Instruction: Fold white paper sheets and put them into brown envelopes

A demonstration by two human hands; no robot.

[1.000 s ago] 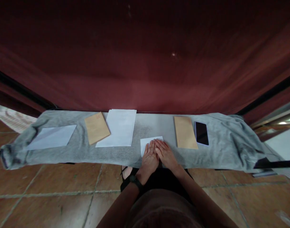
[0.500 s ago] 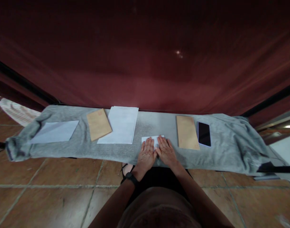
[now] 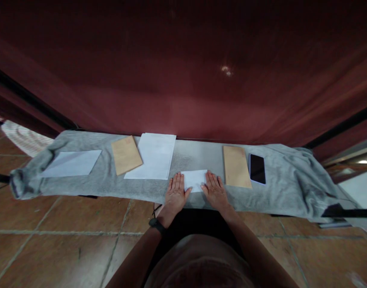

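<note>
Small white paper [image 3: 195,181] lies flat on the gray cloth [image 3: 198,154], near edge of the bench, directly in front of the person, btwn both hands. L hand [image 3: 175,193] is palm down, opened out flat w/ thumb spread from the fingers; fingers run along the paper's L edge, thumb tip on its lower L part. R hand [image 3: 215,192] also flat & opened out, fingers at the upper R corner, thumb at the R edge lower down. Neither hand grips anything. Dark watch [image 3: 157,225] on L wrist.

To the R, well apart from the paper: brown packet [image 3: 236,166], then a phone [image 3: 257,169] just beside it, screen up, dark. To the L: stack of white sheets [image 3: 156,156], edges slightly off from each other; a second, tilted brown packet [image 3: 127,155] overlaps its L side. Farther L, a lone white sheet [image 3: 73,163] lies at an angle, part in shadow. Cloth is bunched at both ends. Red curtain [image 3: 183,80] hangs behind the bench; tile floor [image 3: 81,256] below.
</note>
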